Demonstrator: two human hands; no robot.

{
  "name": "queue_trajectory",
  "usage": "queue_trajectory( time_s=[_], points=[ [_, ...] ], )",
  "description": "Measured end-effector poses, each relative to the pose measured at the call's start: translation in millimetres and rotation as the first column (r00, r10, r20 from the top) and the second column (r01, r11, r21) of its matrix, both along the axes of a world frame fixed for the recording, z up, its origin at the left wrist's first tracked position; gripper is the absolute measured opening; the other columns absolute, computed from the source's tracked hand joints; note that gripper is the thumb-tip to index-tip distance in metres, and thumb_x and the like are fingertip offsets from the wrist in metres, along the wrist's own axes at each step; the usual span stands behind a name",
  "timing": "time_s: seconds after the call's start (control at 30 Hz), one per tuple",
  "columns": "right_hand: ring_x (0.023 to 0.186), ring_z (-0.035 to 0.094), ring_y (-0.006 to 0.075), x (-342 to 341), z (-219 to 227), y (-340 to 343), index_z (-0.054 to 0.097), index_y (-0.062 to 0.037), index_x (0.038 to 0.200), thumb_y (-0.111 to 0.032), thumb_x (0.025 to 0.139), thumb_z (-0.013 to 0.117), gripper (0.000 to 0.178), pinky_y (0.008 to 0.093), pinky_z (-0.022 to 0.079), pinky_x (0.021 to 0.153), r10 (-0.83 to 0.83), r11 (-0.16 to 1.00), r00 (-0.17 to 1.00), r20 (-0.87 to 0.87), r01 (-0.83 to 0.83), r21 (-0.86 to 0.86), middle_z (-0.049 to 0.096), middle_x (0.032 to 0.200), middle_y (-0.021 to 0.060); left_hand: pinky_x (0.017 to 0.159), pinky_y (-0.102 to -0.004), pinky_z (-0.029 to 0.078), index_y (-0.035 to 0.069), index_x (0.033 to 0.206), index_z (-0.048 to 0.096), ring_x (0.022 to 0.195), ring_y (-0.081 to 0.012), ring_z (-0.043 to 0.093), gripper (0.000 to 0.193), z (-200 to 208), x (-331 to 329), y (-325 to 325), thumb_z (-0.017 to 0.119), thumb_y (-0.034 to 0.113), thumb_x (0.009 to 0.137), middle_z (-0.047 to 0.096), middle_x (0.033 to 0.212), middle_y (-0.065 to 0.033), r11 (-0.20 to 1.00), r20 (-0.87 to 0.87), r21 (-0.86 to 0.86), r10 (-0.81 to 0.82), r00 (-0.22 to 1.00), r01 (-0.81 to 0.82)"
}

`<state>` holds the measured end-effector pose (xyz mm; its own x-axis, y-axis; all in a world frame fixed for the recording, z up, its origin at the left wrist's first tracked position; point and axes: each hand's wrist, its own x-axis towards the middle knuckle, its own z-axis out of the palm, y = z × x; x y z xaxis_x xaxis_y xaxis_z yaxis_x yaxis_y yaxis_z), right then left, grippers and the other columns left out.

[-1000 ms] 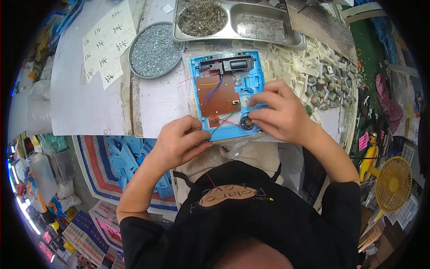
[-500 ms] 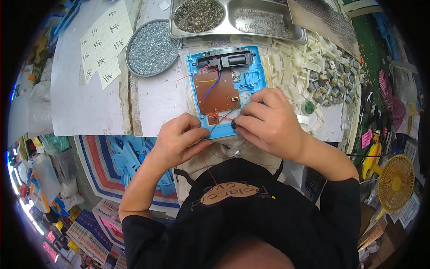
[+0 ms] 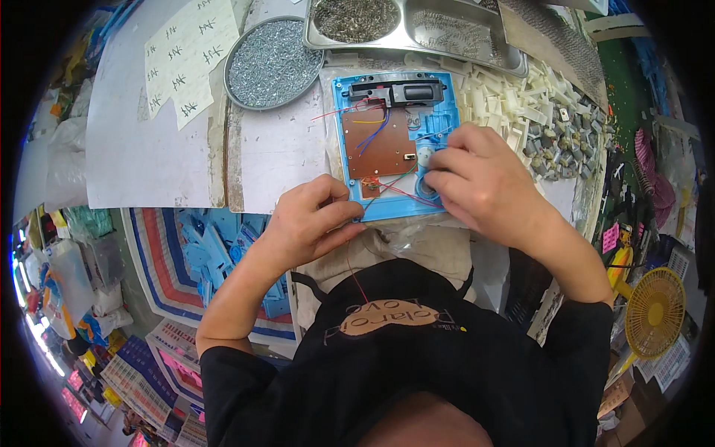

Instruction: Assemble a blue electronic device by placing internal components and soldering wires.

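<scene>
The blue casing (image 3: pixel 398 209) lay at the front edge of the white worktop (image 3: pixel 275 164), brown circuit board (image 3: pixel 380 145) facing up. The left hand (image 3: pixel 313 220) met its lower-left corner, fingertips bunched; the right hand (image 3: pixel 488 182), apart from it, curled over the lower-right side (whether either gripped anything, I couldn't tell).

Blue casing (image 3: pixel 398 208) on white-topped bench (image 3: pixel 275 171); brown circuit board (image 3: pixel 380 145) inside. Left grip (image 3: pixel 356 218) at near left corner; right grip (image 3: pixel 433 177) over right side. Beyond, round tray (image 3: pixel 269 108) of metal pieces (image 3: pixel 273 63); rightward, white plastic parts (image 3: pixel 495 104).
</scene>
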<state>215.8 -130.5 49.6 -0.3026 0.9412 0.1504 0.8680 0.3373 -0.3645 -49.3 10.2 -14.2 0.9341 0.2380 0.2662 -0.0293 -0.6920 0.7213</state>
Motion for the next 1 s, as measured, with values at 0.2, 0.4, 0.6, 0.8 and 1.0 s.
queue_trajectory(
  time_s=[0.2,0.4,0.6,0.8,1.0],
  points=[
    [0.100,0.061,0.0304,7,-14,-1,0.072,-0.0038,0.100,-0.010,0.066,0.078,0.036,0.0446,0.050,0.085,0.163,0.985,0.986,-0.039,-0.161,0.056,0.069,0.107,0.0063,0.061,-0.0361,0.051,0.012,0.097,0.071,0.073,-0.0249,0.062,0.026,1,0,1,0.084,0.015,0.076,0.057,0.090,-0.0059,1.000,-0.015,-0.002,-0.004,1.000,0.004],
    [0.101,0.062,0.0298,18,-18,-9,0.073,-0.0071,0.102,-0.009,0.072,0.081,0.031,0.0448,0.049,0.085,0.108,0.982,0.980,-0.169,-0.079,0.169,0.073,0.108,0.0051,0.061,-0.0370,0.051,0.010,0.097,0.071,0.073,-0.0253,0.062,0.028,0,3,2,0.085,0.015,0.074,0.058,0.090,-0.0064,0.999,0.008,0.033,-0.007,1.000,0.007],
    [0.096,0.060,0.0306,93,-11,-23,0.073,-0.0078,0.089,-0.013,0.075,0.076,0.015,0.0424,0.050,0.085,-0.578,0.798,0.815,0.052,0.550,0.245,0.069,0.096,0.0067,0.061,-0.0364,0.050,0.009,0.099,0.071,0.074,-0.0255,0.062,0.032,21,5,0,0.086,0.010,0.071,0.058,0.089,-0.0075,1.000,-0.133,0.019,-0.018,0.991,0.021],
    [0.093,0.058,0.0297,98,-18,0,0.074,-0.0078,0.084,-0.030,0.075,0.078,0.024,0.0428,0.049,0.082,-0.651,0.756,0.681,0.336,0.620,0.208,0.065,0.090,0.0071,0.062,-0.0388,0.051,0.007,0.095,0.068,0.075,-0.0278,0.064,0.023,70,51,40,0.082,0.014,0.077,0.058,0.084,-0.0076,0.983,-0.104,0.110,-0.136,0.985,0.147],
    [0.093,0.058,0.0309,94,-16,-3,0.072,-0.0052,0.086,-0.020,0.074,0.081,0.021,0.0423,0.048,0.083,-0.644,0.763,0.725,0.243,0.632,0.136,0.065,0.093,0.0079,0.069,-0.0408,0.052,0.004,0.091,0.069,0.080,-0.0324,0.065,0.013,71,184,85,0.071,0.016,0.089,0.066,0.085,-0.0118,0.906,-0.071,0.413,-0.068,0.995,0.092]
  ],
)
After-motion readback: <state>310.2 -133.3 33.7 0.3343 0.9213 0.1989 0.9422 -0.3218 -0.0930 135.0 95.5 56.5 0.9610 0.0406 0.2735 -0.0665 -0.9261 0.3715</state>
